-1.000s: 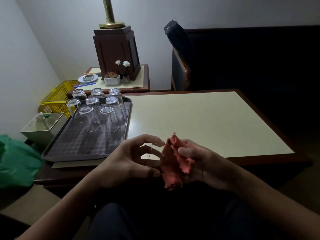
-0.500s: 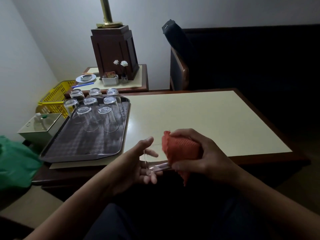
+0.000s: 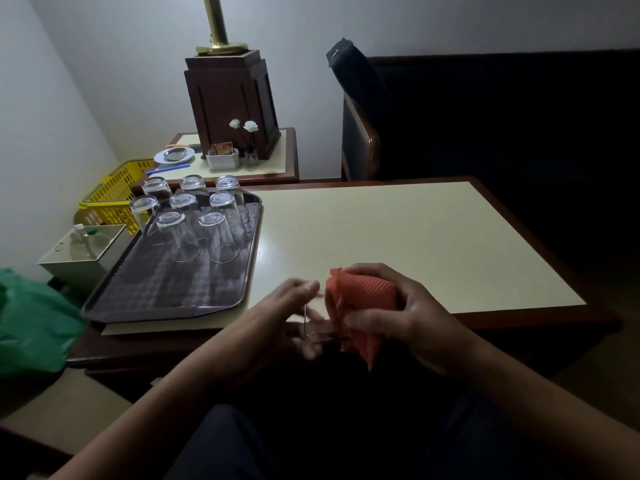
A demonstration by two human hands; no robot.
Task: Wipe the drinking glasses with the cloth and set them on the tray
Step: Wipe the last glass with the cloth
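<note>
A clear drinking glass lies sideways between my hands, just in front of the table's near edge. My right hand grips the orange-red cloth, which is wrapped over most of the glass. My left hand holds the glass's bare end; its fingers are blurred with motion. Several glasses stand upside down at the far end of the dark tray, which sits at the table's left side.
The cream-topped table has a dark wooden rim. Behind it are a side table with a lamp base, a small dish and flowers. A yellow basket, a pale box and green plastic sit at left. A dark chair stands behind.
My right hand closed the cloth over the glass, and both hands shifted slightly up and right. My left hand's fingers now blur at the glass's bare end.
</note>
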